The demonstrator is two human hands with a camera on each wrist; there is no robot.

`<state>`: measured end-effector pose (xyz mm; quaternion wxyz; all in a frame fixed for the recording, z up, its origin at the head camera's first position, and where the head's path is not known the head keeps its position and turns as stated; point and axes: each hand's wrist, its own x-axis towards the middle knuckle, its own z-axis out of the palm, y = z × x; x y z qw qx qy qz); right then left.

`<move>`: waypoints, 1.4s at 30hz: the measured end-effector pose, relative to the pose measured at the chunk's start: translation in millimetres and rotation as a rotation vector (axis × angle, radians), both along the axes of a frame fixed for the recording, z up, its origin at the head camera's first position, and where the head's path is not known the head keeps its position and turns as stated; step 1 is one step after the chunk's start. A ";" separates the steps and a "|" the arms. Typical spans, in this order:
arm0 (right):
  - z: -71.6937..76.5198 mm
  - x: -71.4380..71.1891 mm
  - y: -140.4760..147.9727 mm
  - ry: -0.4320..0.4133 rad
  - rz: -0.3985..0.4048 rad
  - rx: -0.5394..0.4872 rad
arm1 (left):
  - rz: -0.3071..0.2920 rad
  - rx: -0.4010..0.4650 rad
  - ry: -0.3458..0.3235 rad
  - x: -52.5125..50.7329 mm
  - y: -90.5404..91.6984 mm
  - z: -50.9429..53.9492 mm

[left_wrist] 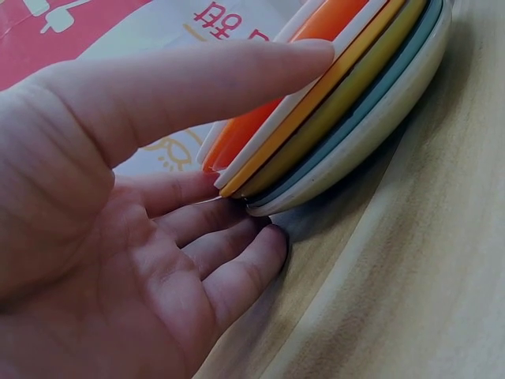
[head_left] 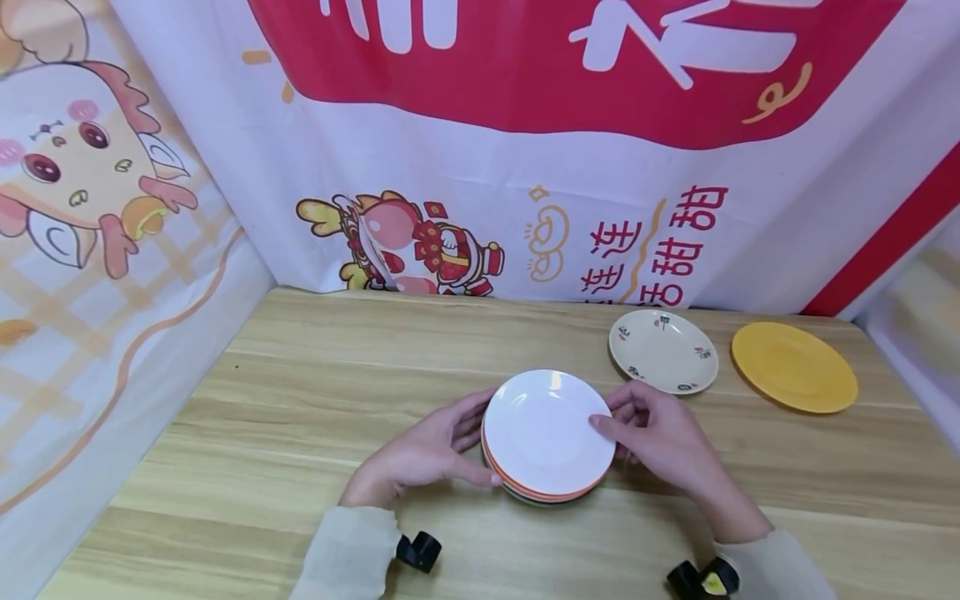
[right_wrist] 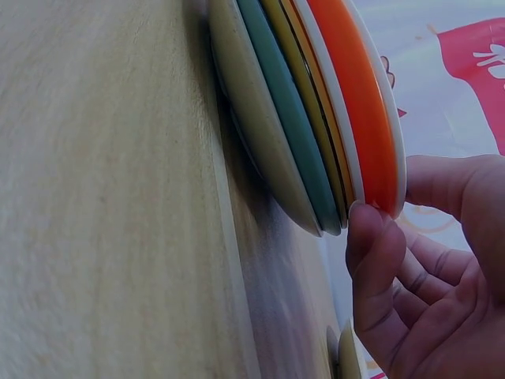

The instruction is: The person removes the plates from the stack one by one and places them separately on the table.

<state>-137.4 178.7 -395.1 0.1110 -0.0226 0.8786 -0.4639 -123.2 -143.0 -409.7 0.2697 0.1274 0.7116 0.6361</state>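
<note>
left hand (head_left: pixel 423 454): one, bare, spread in a loose curve about the left side of the stack of dishes (left_wrist: pixel 339 110); thumb and fingertips touch the rims without closing on them.
right hand (head_left: pixel 660 435): one, bare, pinches the rim of the top dish (head_left: pixel 549 433) at its right, thumb above, forefinger below.
stack of dishes: round, glossy, nested; near the middle of the worktop (head_left: pixel 247 433), between both hands. edges show white, orange, yellow, olive, teal, cream. handling, as judged: stiff, probably ceramic; one dish light, the whole heavier; glaze likely slippery, rims liable to chip. suggested hold: opposite sides of the rim for one dish, beneath the lowest for the lot.
also present: patterned plate (head_left: pixel 663 350) and yellow plate (head_left: pixel 795 367), both beyond the right hand.
obscured: inner faces of the lower dishes, covered; exact count, uncertain; right hand's lower fingers, partly hidden in the head view; stack, cut off at the top of both wrist views.
</note>
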 end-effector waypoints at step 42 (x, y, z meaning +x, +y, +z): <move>-0.5 -6.7 9.1 -0.100 -0.051 -0.203 | -0.027 0.000 0.013 -2.4 -1.4 0.7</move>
